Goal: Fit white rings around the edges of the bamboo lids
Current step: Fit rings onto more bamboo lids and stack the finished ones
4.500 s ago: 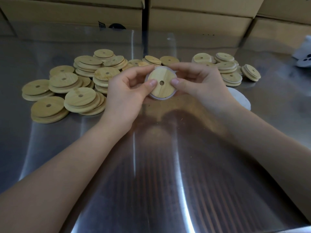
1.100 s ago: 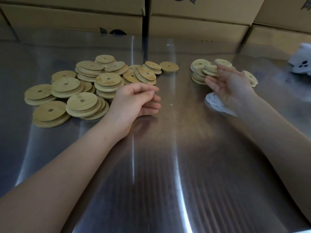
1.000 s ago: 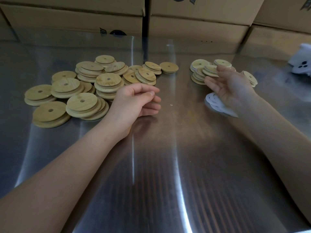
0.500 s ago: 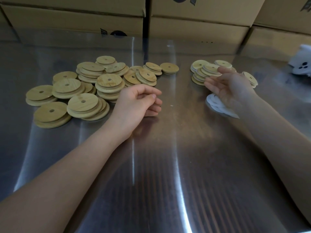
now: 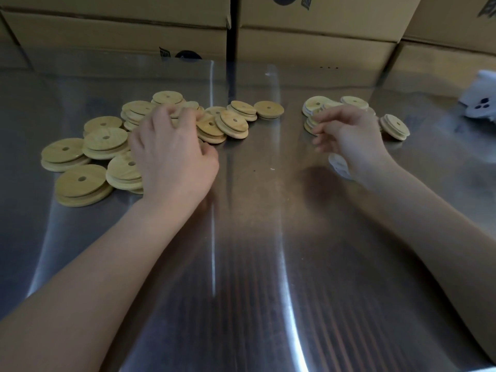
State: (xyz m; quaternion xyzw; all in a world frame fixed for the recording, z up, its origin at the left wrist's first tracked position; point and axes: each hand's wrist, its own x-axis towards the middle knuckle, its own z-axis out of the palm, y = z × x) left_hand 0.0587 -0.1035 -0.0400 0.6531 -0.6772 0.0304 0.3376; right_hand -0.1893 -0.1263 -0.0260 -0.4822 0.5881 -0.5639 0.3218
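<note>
Many plain bamboo lids (image 5: 80,181) with centre holes lie piled on the left of the steel table (image 5: 255,264). My left hand (image 5: 171,154) lies palm down over this pile. Its fingers curl over the far edge of one bamboo lid (image 5: 175,120) and its thumb sits at the near side; most of that lid is hidden. A smaller pile of lids with white rings fitted (image 5: 316,103) sits at the right. My right hand (image 5: 349,135) hovers over it with loosely curled fingers and holds nothing. Loose white rings (image 5: 338,164) lie under its wrist.
Cardboard boxes (image 5: 308,41) stand in a wall along the table's far edge. A white object with dark dots (image 5: 480,103) lies at the far right. One ringed lid (image 5: 394,126) leans apart, to the right of the right pile.
My left hand has turned palm down and reached forward onto the left pile of lids. My right hand has stayed over the right pile, its fingers curling slightly.
</note>
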